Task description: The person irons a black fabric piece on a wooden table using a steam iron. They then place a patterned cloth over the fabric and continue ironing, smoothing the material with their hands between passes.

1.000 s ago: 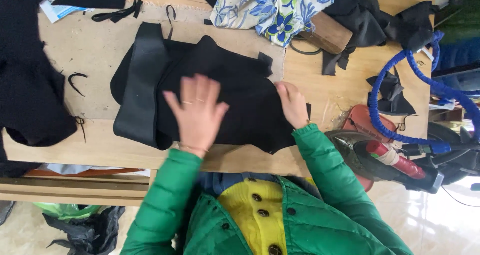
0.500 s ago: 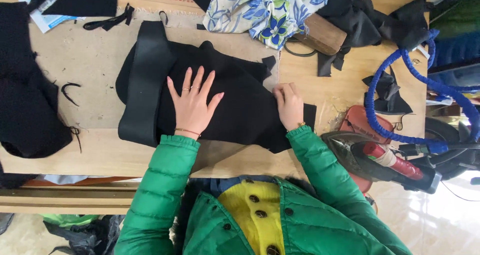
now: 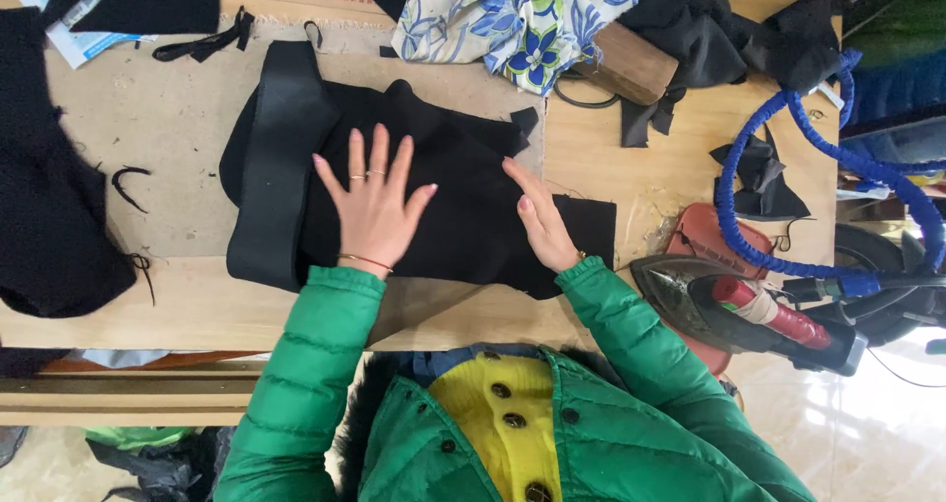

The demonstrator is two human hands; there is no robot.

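Note:
A black fabric piece [image 3: 463, 182] lies flat on the wooden table [image 3: 631, 182], with a wide black band [image 3: 278, 162] folded along its left side. My left hand [image 3: 372, 206] rests palm down on the middle of the fabric, fingers spread, rings on two fingers. Over at the fabric's right part, my right hand [image 3: 540, 221] lies flat with the fingers together. Neither hand grips anything. Green padded sleeves cover both arms.
A steam iron [image 3: 734, 310] with a red handle sits on its pad at the table's right edge, fed by a blue hose [image 3: 778, 182]. Floral cloth [image 3: 517, 14], a wooden block [image 3: 631, 64] and black scraps lie at the back. More black fabric [image 3: 44, 197] lies left.
My left hand has slid up and left across the fabric, fingers spreading. My right hand has shifted slightly, now pressing flat on the fabric's right part.

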